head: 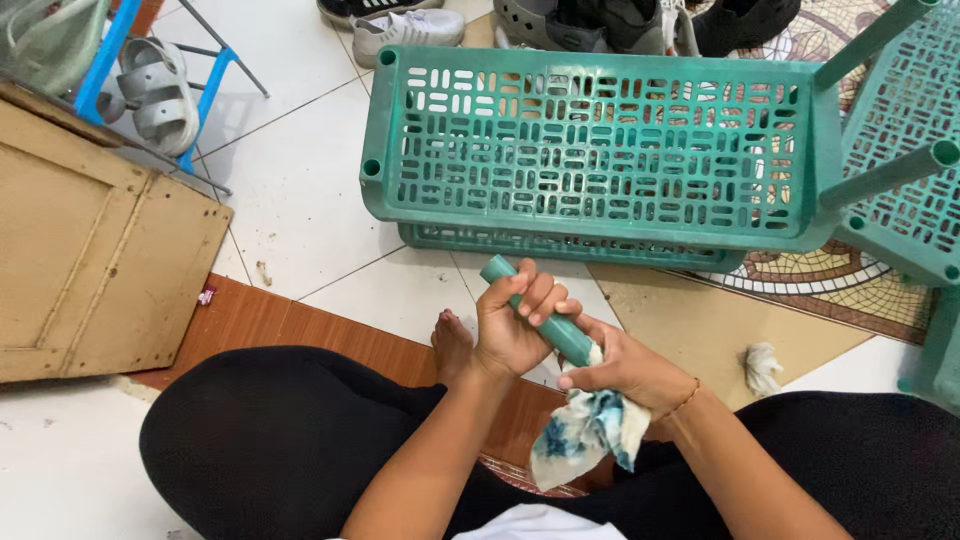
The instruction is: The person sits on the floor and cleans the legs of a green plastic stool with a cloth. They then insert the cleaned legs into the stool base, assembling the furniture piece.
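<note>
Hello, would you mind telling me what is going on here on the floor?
A person sits on the floor, holding a green plastic tube in the left hand and pressing a white and blue cloth against its lower end with the right hand. In front of them lies a green slotted plastic shelf on the tiles, with more green shelf parts to the right and shoes beyond.
</note>
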